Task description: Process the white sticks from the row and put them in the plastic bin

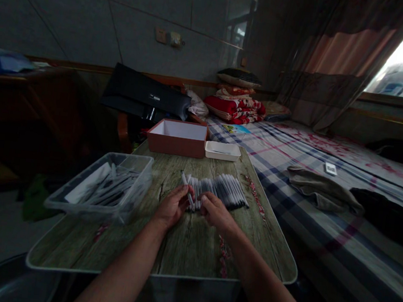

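My left hand (172, 207) and my right hand (215, 211) meet over the middle of a small wood-patterned table (190, 246). Together they pinch one thin white pen-like stick (187, 189), its upper end tilting up and left. Just beyond my fingers lies a row of several similar sticks (220, 190) with dark ends, side by side on the tabletop. Both hands have their fingers curled closed around the single stick.
A clear plastic bin (106, 188) with more sticks sits at the table's left edge. A brown open box (177, 138) and a small white tray (222, 150) stand at the far end. A bed with a plaid sheet (326, 204) runs along the right.
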`<state>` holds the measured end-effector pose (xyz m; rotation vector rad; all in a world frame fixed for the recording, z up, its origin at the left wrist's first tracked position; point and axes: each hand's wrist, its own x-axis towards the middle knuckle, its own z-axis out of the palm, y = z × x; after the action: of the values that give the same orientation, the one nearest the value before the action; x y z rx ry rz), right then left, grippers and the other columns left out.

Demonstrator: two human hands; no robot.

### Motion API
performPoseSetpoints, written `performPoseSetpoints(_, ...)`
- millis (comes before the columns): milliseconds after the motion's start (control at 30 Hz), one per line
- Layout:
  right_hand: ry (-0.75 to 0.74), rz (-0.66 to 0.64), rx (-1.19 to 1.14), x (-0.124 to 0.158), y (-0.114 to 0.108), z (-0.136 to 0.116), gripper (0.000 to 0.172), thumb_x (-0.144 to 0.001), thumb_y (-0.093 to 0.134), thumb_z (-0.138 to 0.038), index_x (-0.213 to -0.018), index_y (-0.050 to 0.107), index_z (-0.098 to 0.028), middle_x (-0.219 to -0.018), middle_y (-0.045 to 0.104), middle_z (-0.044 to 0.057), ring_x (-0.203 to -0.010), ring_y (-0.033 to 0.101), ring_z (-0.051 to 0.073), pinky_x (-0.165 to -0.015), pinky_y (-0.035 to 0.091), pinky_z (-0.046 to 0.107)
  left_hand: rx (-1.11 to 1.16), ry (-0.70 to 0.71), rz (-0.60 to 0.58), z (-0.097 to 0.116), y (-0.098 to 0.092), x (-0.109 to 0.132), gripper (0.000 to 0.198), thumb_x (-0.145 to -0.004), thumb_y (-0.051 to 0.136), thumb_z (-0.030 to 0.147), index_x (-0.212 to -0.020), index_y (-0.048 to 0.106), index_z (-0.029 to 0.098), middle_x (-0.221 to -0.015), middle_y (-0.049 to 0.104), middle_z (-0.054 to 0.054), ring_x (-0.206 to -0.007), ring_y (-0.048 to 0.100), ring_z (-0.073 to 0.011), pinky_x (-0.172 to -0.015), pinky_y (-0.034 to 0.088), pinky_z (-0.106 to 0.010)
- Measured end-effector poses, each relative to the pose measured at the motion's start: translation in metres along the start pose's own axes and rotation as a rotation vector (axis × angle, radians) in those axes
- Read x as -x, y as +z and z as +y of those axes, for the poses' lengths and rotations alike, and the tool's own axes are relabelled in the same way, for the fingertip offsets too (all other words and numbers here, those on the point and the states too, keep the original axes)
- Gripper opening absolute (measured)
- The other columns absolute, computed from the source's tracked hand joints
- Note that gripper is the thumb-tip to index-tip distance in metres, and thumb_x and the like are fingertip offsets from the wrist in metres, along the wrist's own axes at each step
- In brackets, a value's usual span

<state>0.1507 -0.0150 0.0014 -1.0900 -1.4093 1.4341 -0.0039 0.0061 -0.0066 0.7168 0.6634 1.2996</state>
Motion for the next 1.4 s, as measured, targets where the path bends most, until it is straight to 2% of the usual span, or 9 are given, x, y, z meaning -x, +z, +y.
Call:
performPoseSetpoints(167,0.043,0.170,-0.149,-0.002,-0.019,-0.010,0.041,-0.080,0.053,-0.061,-0.075,0.045,-0.021,-0.056,0.038,-0.007,-0.041,0.024,0.006,-0.038,0.014,0.021,0.019,-0.226,-0.215,0.008,-0.002,0.007,0.033,-0.075,0.072,0.024,-0.104,0.058,0.020,-0.058,0.053,0.006,-0.041,0.042,-0.0047,-0.041,0.034,-0.015)
performPoseSetpoints(367,0.097,0.126,-0.123,-0.004,-0.023,-0.002,0.050,-0.076,0.055,-0.068,-0.064,0.045,-0.020,-0.047,0.035,-0.008,-0.037,0.023,0.005,-0.035,0.013,0.021,-0.004,-0.372,-0.391,0.009,-0.005,0.011,0.020,-0.076,0.065,0.021,-0.092,0.053,0.021,-0.049,0.046,0.009,-0.032,0.025,-0.0018,-0.035,0.023,-0.012)
performPoseSetpoints(700,0.242,0.087,-0.206,-0.006,-0.021,0.003,0.050,-0.068,0.064,-0.065,-0.061,0.044,-0.020,-0.042,0.035,-0.009,-0.032,0.022,0.003,-0.032,0.011,0.019,0.044,-0.376,-0.415,0.005,-0.003,0.010,0.012,-0.077,0.065,0.022,-0.086,0.061,0.016,-0.048,0.049,0.006,-0.033,0.028,-0.0018,-0.036,0.028,-0.013)
performPoseSetpoints(833,0.291,0.029,-0.319,-0.007,-0.019,0.002,0.049,-0.071,0.065,-0.061,-0.061,0.040,-0.021,-0.040,0.032,-0.010,-0.031,0.019,0.003,-0.032,0.010,0.018,0.121,-0.308,-0.356,0.005,-0.002,0.010,0.016,-0.075,0.064,0.023,-0.088,0.067,0.013,-0.054,0.055,0.002,-0.040,0.043,-0.0052,-0.042,0.038,-0.018)
performPoseSetpoints(933,0.291,0.036,-0.423,-0.008,-0.019,0.002,0.046,-0.076,0.063,-0.058,-0.063,0.040,-0.021,-0.041,0.032,-0.011,-0.032,0.019,0.003,-0.033,0.010,0.018,0.105,-0.206,-0.292,0.004,-0.001,0.010,0.033,-0.066,0.068,0.017,-0.099,0.069,0.013,-0.073,0.066,-0.003,-0.058,0.059,-0.0103,-0.057,0.049,-0.023)
performPoseSetpoints(1000,0.303,0.062,-0.447,-0.008,-0.018,0.004,0.045,-0.078,0.061,-0.058,-0.065,0.040,-0.020,-0.042,0.031,-0.011,-0.032,0.019,0.003,-0.033,0.010,0.018,-0.006,-0.137,-0.217,0.003,0.001,0.009,0.035,-0.067,0.071,0.017,-0.101,0.070,0.015,-0.077,0.067,-0.002,-0.063,0.061,-0.0106,-0.061,0.050,-0.022)
performPoseSetpoints(1133,0.262,0.098,-0.403,-0.008,-0.014,0.008,0.044,-0.075,0.064,-0.057,-0.069,0.041,-0.020,-0.045,0.032,-0.012,-0.033,0.020,0.003,-0.034,0.012,0.018,-0.232,0.001,-0.062,-0.001,0.004,0.006,0.023,-0.074,0.074,0.033,-0.088,0.072,0.015,-0.084,0.071,-0.005,-0.073,0.065,-0.0140,-0.062,0.051,-0.022)
performPoseSetpoints(1233,0.176,0.107,-0.372,-0.006,-0.008,0.008,0.042,-0.072,0.068,-0.054,-0.076,0.043,-0.020,-0.051,0.038,-0.011,-0.036,0.024,0.003,-0.034,0.015,0.016,-0.232,0.005,-0.030,-0.003,0.004,0.003,0.031,-0.071,0.075,0.041,-0.087,0.071,0.014,-0.095,0.073,-0.009,-0.082,0.068,-0.0186,-0.066,0.054,-0.026)
performPoseSetpoints(1400,0.078,0.085,-0.425,-0.002,-0.001,0.001,0.049,-0.062,0.078,-0.041,-0.090,0.042,-0.023,-0.057,0.040,-0.012,-0.040,0.030,0.004,-0.035,0.016,0.014,-0.192,0.002,0.049,-0.002,0.001,0.001,0.033,-0.071,0.075,0.046,-0.083,0.070,0.015,-0.094,0.075,-0.008,-0.079,0.071,-0.0197,-0.061,0.054,-0.026)
